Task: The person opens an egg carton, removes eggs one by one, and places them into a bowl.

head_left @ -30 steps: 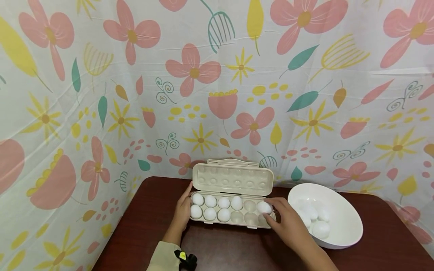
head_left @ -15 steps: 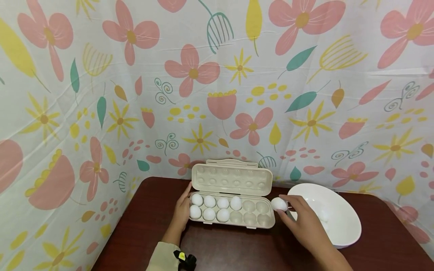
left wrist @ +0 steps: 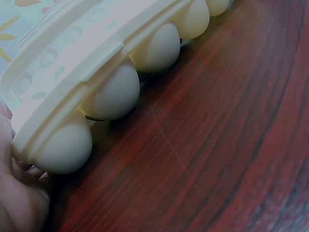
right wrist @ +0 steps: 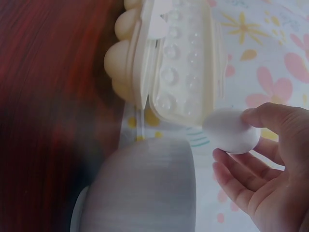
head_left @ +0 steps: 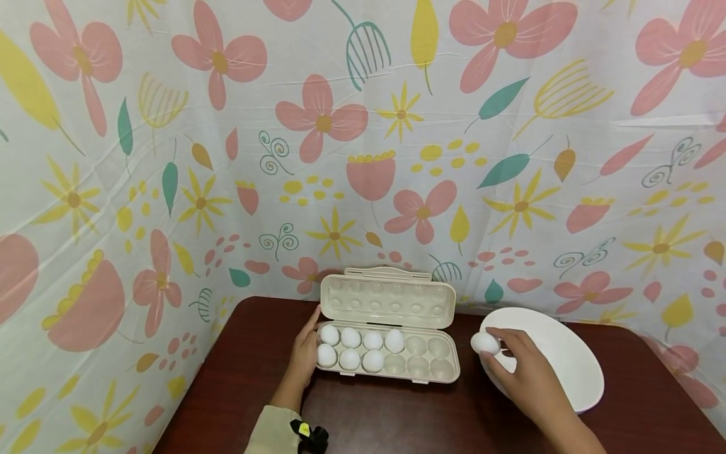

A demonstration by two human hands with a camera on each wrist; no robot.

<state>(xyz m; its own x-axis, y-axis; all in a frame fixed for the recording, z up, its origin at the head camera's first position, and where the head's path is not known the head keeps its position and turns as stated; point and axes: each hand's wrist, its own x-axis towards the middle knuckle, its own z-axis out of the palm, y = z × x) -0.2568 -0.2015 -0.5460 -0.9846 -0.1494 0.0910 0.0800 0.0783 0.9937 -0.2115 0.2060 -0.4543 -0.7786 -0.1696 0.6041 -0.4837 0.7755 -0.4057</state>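
In the head view, my right hand (head_left: 527,372) pinches a white egg (head_left: 484,343) between thumb and fingers, at the left rim of a white bowl (head_left: 584,372). The right wrist view shows that egg (right wrist: 231,131) at the fingertips, above the bowl (right wrist: 149,183). An open cream egg carton (head_left: 388,300) lies left of the bowl. White eggs (head_left: 373,360) fill its left cups; several cups (head_left: 418,367) at the right are bare. My left hand (head_left: 304,353) rests against the carton's left end, fingers extended along it. The left wrist view shows this hand (left wrist: 21,193) touching the carton.
A dark reddish-brown table (head_left: 374,422) carries the carton and bowl. Behind and to the left hangs a flower-printed cloth (head_left: 238,157). A black strap (head_left: 311,435) is on the left wrist. The right hand hides most of the bowl's inside.
My right hand has carried the egg rightward, from over the carton's right end to the bowl's left rim. The left hand and the carton have stayed in place.
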